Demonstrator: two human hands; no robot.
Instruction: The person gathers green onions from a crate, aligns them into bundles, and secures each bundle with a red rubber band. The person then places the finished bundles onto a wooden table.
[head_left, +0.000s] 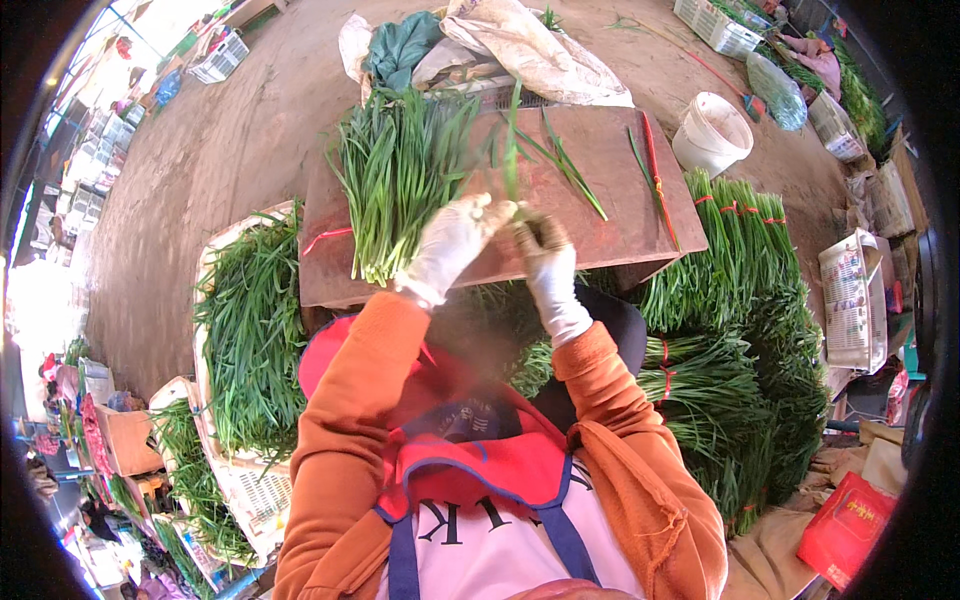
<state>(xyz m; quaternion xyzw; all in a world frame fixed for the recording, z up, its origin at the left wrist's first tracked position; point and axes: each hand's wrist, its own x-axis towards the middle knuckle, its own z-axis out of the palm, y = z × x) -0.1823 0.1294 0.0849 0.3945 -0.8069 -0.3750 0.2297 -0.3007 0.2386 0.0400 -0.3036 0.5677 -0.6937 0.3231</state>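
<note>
My left hand (455, 234), in a whitish glove, is over the front part of a reddish-brown wooden board (480, 259). My right hand (547, 259) wears a glove with soiled fingertips and meets the left. Between the fingertips of both stands a blurred green chive leaf (512, 142). Left of my left hand lies a loose pile of garlic chives (397, 180), cut ends towards me. A few loose leaves (570, 176) lie on the board beyond my right hand. A red tie (655, 172) lies along the right side, and another red tie (328, 238) shows at the left.
On my left a pale crate (259, 495) holds loose chives (251, 337). Red-tied chive bundles (720, 255) are stacked on my right. A white bucket (712, 135) stands past the board's right corner. Sacks (532, 45) lie behind the board. Another person (817, 64) is at far right.
</note>
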